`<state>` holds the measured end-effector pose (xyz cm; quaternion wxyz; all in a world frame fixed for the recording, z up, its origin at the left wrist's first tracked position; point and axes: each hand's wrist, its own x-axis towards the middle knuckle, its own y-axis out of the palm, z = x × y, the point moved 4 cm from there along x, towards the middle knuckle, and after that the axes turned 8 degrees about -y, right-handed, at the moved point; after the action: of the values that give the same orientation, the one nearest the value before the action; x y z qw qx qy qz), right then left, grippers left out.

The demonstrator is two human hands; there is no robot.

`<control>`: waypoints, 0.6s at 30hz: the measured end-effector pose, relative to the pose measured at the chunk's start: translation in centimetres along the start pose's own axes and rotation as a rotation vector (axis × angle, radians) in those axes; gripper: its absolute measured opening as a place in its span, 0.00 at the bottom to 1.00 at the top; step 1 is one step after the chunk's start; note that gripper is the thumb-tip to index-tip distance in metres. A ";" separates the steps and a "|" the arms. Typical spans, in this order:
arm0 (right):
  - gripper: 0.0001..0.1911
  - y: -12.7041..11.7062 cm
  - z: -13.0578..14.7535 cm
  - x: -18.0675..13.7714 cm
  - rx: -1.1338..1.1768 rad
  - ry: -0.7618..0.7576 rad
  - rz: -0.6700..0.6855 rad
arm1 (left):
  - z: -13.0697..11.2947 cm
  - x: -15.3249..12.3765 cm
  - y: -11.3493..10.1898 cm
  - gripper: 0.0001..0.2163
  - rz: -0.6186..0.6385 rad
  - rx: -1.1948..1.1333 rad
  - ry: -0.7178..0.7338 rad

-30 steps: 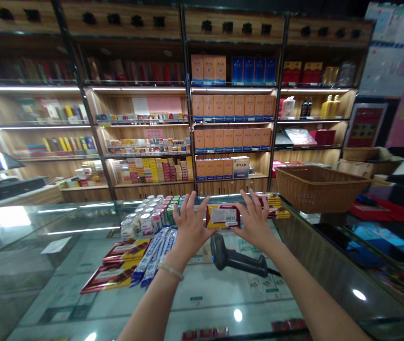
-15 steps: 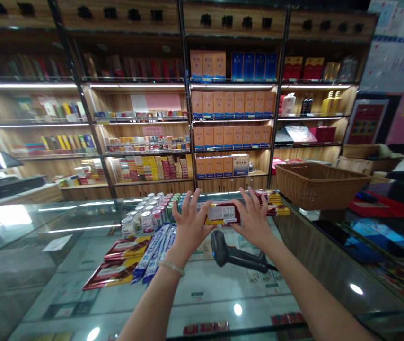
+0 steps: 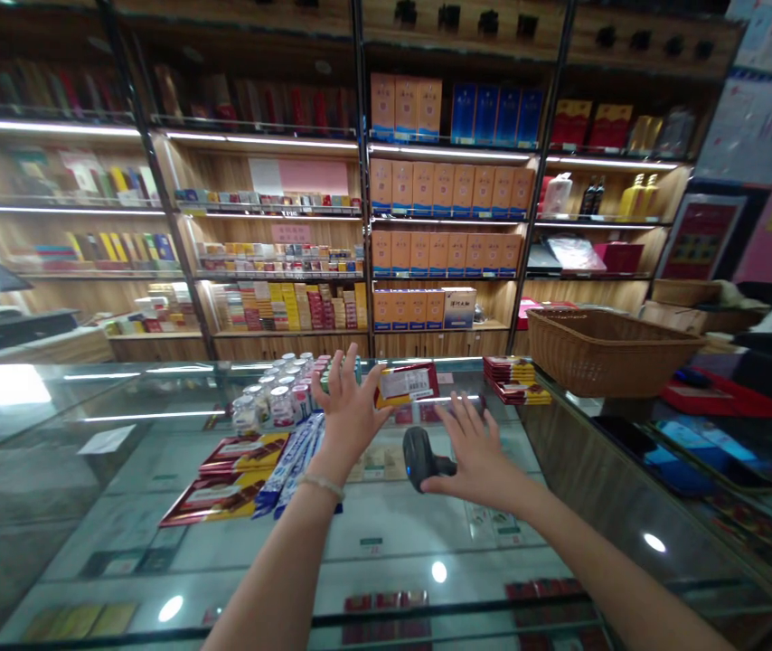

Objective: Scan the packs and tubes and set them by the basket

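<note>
A red and yellow chocolate bar (image 3: 408, 384), tilted slightly with its white barcode label facing me, is held at its left end by my left hand (image 3: 349, 411). My left thumb lies against the bar while the other fingers are spread upward. Over the handle of a black barcode scanner (image 3: 418, 459) is my right hand (image 3: 477, 452), open with fingers apart; whether it touches the handle I cannot tell. The scanner's head points left on the glass counter (image 3: 386, 588). Left of my left hand lie blue-and-white long packets (image 3: 291, 466) and more chocolate bars (image 3: 233, 475).
Several cans (image 3: 281, 402) stand behind the long packets. A stack of chocolate bars (image 3: 514, 380) lies at the back right, beside a brown wicker basket (image 3: 613, 353). Phones (image 3: 704, 457) rest on the right-hand counter. Stocked shelves (image 3: 454, 339) line the wall behind.
My right hand has let go of the chocolate bar and moved down to the scanner handle. The bar stays in my left hand, shifted left and tilted up at its right end.
</note>
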<state>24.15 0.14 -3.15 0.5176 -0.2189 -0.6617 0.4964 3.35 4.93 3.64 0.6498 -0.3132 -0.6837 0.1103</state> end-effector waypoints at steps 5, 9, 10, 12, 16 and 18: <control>0.47 0.8 0.6 -1.3 0.037 -0.025 0.112 | 0.2 -0.1 0.3 0.31 -0.020 0.007 -0.001; 0.29 0.5 0.8 -1.2 0.049 -0.024 0.148 | 0.2 0.0 0.4 0.30 -0.019 0.013 -0.011; 0.26 0.4 0.8 -1.1 0.053 -0.026 0.161 | 0.2 0.0 0.4 0.29 -0.016 0.012 -0.017; 0.24 0.2 0.8 -0.9 0.062 -0.031 0.184 | 0.3 0.0 0.4 0.29 -0.014 0.003 -0.035; 0.20 -0.2 0.1 0.2 0.070 -0.064 0.207 | 0.7 0.1 0.5 0.30 -0.010 -0.001 -0.085; 0.19 -0.4 -1.0 1.0 0.075 -0.042 0.171 | 0.9 0.1 0.5 0.30 -0.014 0.004 -0.105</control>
<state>24.77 1.24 -2.38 0.4670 -0.2447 -0.6323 0.5676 2.65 5.61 3.29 0.6145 -0.3011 -0.7187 0.1235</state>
